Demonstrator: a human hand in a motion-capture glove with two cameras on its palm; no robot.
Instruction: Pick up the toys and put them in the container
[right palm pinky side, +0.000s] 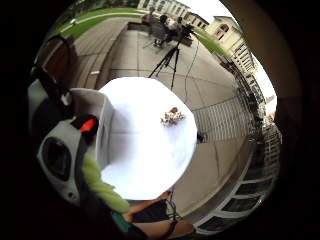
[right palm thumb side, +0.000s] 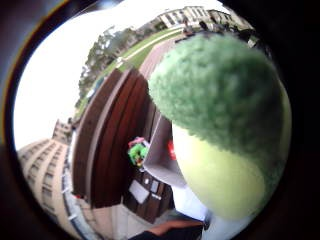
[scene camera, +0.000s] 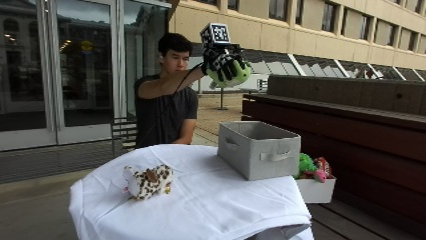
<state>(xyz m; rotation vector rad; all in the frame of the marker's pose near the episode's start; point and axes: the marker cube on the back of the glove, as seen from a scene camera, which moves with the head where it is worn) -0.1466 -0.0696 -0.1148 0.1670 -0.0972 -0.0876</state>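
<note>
Spotted plush (scene camera: 148, 182) on table (scene camera: 219, 210); right hand (scene camera: 223, 64) fingers grip green toy (scene camera: 234, 77) above container (scene camera: 258, 148).

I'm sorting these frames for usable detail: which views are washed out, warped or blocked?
Little finger side palm view: the white tablecloth glares, and buildings bend round the edge. Thumb side palm view: the green plush toy fills much of it, blurred; bright sky washes one side. Outside view: even daylight; right hand and spotted toy clear.
</note>
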